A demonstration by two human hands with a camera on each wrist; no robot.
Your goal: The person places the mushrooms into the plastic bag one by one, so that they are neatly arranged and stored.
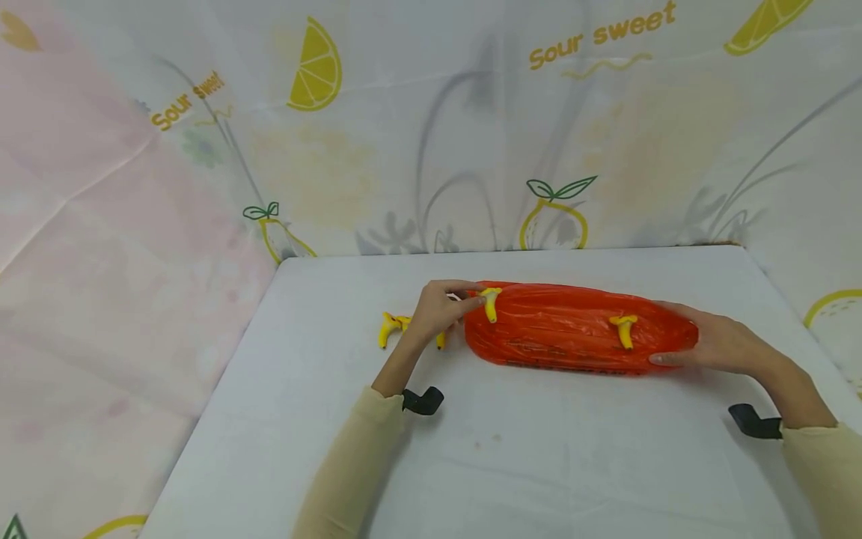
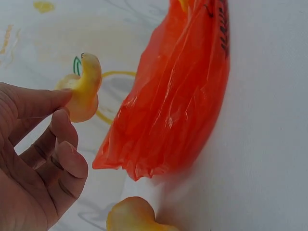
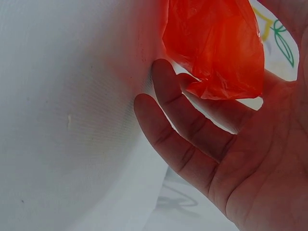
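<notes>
A long red plastic bag [image 1: 559, 329] lies across the back of the white table, with dark lettering along its near edge. My left hand [image 1: 436, 308] is at its left end. Between thumb and index finger it pinches a small yellow toy banana [image 2: 89, 89] with a broad, pale base. A second toy banana [image 1: 625, 331] lies on the bag's right part. My right hand [image 1: 720, 340] holds the bag's right end, its digits spread around both sides. The right wrist view shows the bag's end [image 3: 216, 53] between the thumb and fingers.
More yellow toy bananas [image 1: 390, 328] lie on the table left of the bag, partly hidden behind my left hand. The table [image 1: 539, 449] meets a printed cloth backdrop [image 1: 404, 135] at the back and sides. Black wrist mounts [image 1: 423, 402] stick out below both hands.
</notes>
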